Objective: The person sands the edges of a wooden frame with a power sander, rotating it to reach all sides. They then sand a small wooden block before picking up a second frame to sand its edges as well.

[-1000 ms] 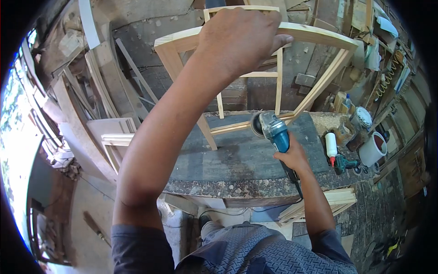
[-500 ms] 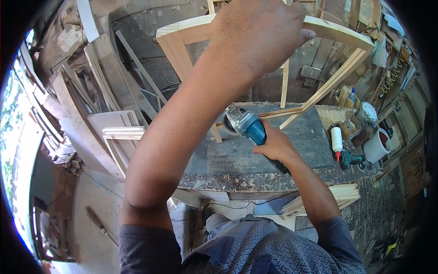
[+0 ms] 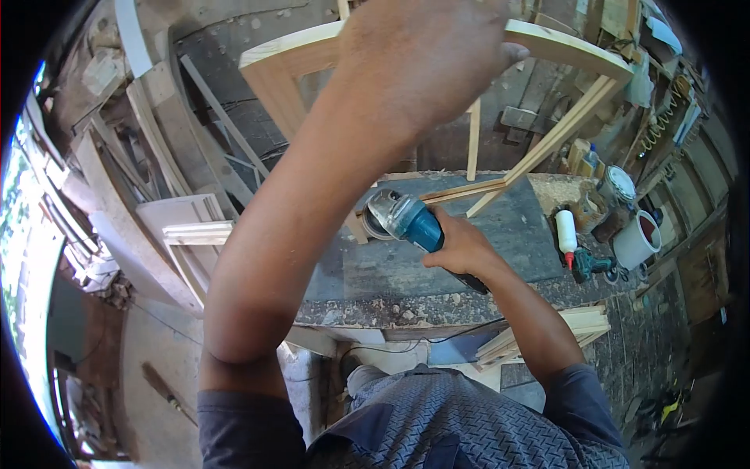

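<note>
My left hand (image 3: 430, 59) is closed over the curved top rail of a pale wooden frame (image 3: 566, 48), its thumb showing on the near side. The frame stands tilted on the workbench, with my forearm hiding part of its left side. Lower down, my right hand (image 3: 462, 248) wraps round the body of a blue angle grinder (image 3: 423, 228). The grinder's metal head and round disc point left, right by the frame's lower rail (image 3: 465, 190).
The dark workbench top (image 3: 500, 258) carries a white glue bottle (image 3: 566, 232), a teal power tool (image 3: 590, 266) and a white bucket (image 3: 637, 241) at right. Wooden pieces (image 3: 551, 334) are stacked below the bench. Boards lean at left; a brush (image 3: 162, 387) lies on the floor.
The grinder has shifted slightly left and toward me along the lower rail. My view has turned a little, and the left hand keeps its hold on the frame.
</note>
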`<state>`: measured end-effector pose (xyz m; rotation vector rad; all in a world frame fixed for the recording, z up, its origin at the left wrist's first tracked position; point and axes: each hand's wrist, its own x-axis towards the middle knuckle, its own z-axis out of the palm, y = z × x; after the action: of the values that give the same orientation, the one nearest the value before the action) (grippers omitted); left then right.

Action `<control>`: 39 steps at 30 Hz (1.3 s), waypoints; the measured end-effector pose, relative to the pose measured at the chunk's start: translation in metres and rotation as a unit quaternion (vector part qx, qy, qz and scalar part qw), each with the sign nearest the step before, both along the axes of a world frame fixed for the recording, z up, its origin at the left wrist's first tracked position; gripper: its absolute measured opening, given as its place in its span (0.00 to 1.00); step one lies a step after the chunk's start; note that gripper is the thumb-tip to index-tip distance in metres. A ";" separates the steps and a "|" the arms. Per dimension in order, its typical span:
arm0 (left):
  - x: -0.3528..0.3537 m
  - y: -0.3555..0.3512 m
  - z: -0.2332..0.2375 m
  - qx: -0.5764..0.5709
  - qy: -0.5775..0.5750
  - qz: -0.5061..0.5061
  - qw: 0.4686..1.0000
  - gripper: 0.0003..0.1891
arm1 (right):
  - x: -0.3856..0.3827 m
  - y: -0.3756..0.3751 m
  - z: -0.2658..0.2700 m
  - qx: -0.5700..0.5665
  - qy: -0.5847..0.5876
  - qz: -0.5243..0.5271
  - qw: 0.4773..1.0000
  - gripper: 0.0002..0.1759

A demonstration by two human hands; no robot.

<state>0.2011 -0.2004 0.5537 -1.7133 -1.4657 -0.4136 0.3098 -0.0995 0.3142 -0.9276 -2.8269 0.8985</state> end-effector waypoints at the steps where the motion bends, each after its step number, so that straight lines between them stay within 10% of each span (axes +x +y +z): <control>1: 0.002 -0.001 0.002 -0.014 0.009 0.017 1.000 0.19 | 0.005 0.004 -0.004 0.000 0.001 -0.007 1.000 0.57; 19: 0.011 0.004 -0.005 0.012 0.043 0.050 0.998 0.22 | 0.116 0.094 -0.049 -0.039 0.188 -0.240 0.952 0.54; 39: 0.022 -0.004 -0.006 0.023 0.040 0.057 0.997 0.21 | 0.080 0.064 -0.056 -0.053 0.175 -0.157 0.970 0.50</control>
<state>0.2234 -0.2047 0.5473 -1.5835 -1.4752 -0.3114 0.3902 -0.0352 0.2578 -1.0672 -2.2777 1.0550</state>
